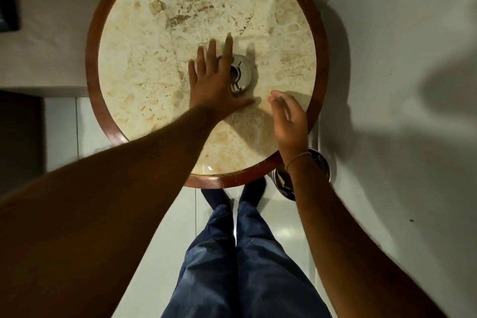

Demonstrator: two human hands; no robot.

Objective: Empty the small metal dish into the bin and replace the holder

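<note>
A small shiny metal dish [242, 73] sits near the middle of a round marble table [144, 41] with a dark wood rim. My left hand [211, 77] lies flat over the dish's left side, fingers spread, and hides part of it. My right hand [289, 119] hovers to the lower right of the dish, fingers loosely apart and holding nothing. A perforated metal bin [320, 165] stands on the floor under the table's right edge, mostly hidden behind my right wrist. I cannot tell the holder apart from the dish.
White walls meet in a corner to the right of the table. My legs in blue jeans stand on pale floor tiles just below the table's near edge. A dark object hangs at the far left.
</note>
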